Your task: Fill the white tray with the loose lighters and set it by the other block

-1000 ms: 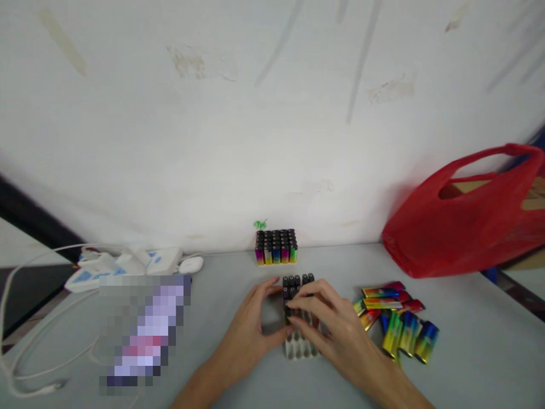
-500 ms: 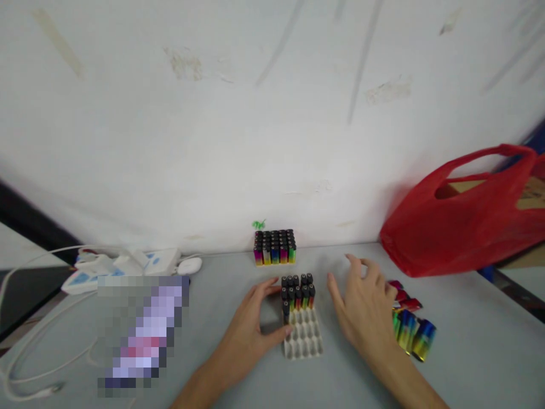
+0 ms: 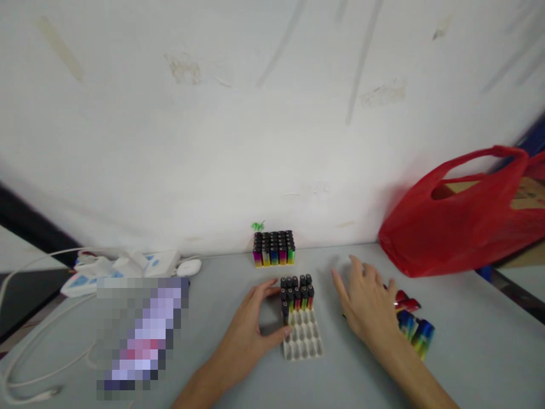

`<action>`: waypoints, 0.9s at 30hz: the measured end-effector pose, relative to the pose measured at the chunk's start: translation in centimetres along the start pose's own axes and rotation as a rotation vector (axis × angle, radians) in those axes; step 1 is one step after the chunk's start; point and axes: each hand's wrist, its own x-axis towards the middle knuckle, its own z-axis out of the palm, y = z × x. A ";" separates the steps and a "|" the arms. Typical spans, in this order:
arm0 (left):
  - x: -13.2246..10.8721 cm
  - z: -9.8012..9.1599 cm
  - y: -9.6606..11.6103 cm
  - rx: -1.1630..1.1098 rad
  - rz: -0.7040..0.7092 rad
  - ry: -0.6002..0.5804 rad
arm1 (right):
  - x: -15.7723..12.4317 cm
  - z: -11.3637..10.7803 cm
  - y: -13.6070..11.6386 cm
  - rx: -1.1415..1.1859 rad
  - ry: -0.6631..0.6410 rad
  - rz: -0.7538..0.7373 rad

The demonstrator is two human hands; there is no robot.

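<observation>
A white slotted tray (image 3: 303,342) lies on the grey table, its far rows filled with upright rainbow-coloured lighters (image 3: 297,293) with black tops. My left hand (image 3: 250,329) cups the tray's left side, thumb and fingers against it. My right hand (image 3: 369,304) hovers to the tray's right, fingers spread and palm down, over a pile of loose lighters (image 3: 415,332) that it partly hides. A second, full block of lighters (image 3: 275,247) stands by the wall.
A red plastic bag (image 3: 460,227) around a cardboard box sits at the right by the wall. White power strips and cables (image 3: 123,264) lie at the left. A blurred-out patch (image 3: 140,332) covers something on the table's left.
My right hand left the tray, swung right to the loose lighters and has now settled lower over them. My left hand stayed on the tray.
</observation>
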 end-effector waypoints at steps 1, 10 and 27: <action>0.0 0.0 0.0 0.000 0.002 -0.001 | 0.0 0.2 -0.1 0.064 -0.011 -0.051; 0.0 0.1 0.1 0.003 0.004 -0.003 | 0.1 0.7 -0.5 0.480 -0.125 -0.299; 0.0 0.0 0.1 0.002 0.011 -0.018 | 0.1 1.3 -0.5 0.598 -0.168 -0.168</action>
